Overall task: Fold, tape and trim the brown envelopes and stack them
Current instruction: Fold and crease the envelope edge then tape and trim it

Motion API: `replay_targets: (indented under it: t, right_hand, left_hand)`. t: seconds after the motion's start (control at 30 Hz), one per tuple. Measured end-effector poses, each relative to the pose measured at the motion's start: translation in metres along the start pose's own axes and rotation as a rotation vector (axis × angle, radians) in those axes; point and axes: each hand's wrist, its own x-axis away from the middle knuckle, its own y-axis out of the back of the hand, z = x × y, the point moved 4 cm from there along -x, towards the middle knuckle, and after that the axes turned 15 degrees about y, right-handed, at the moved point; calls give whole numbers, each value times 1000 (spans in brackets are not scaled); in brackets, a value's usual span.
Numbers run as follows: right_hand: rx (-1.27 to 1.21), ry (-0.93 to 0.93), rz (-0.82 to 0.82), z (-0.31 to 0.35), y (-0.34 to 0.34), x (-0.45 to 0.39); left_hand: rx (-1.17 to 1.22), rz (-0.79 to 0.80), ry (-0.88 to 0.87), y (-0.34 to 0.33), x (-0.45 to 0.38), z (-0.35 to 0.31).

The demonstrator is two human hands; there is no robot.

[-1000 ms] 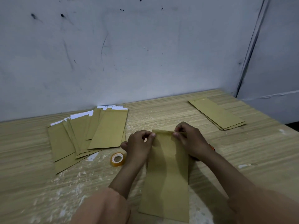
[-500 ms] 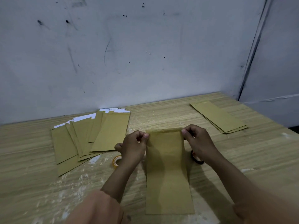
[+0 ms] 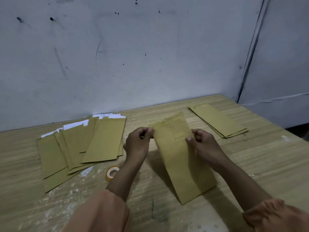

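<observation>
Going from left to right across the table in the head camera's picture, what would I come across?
Fanned pile of brown envelopes → tape roll → left hand → held envelope → right hand → neat stack of envelopes.

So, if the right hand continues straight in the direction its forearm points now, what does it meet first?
The right hand points up-left, toward the far wall. It already pinches the brown envelope, so that comes first. Beyond it I see only bare table, then the wall; depth is unclear.
</observation>
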Motion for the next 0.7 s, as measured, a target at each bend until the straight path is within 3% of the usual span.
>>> replay_targets:
  t: [0.17, 0.5, 0.7]
  right_hand:
    - [141, 56, -91, -8, 28, -21]
    - [321, -46, -179, -50, 89, -97]
    - [448, -34, -168, -77, 115, -156]
  left_hand:
    - [-250, 110, -87, -38, 1, -16]
    - [78, 264, 203, -143, -44, -25]
    - [69, 242, 239, -202, -91, -34]
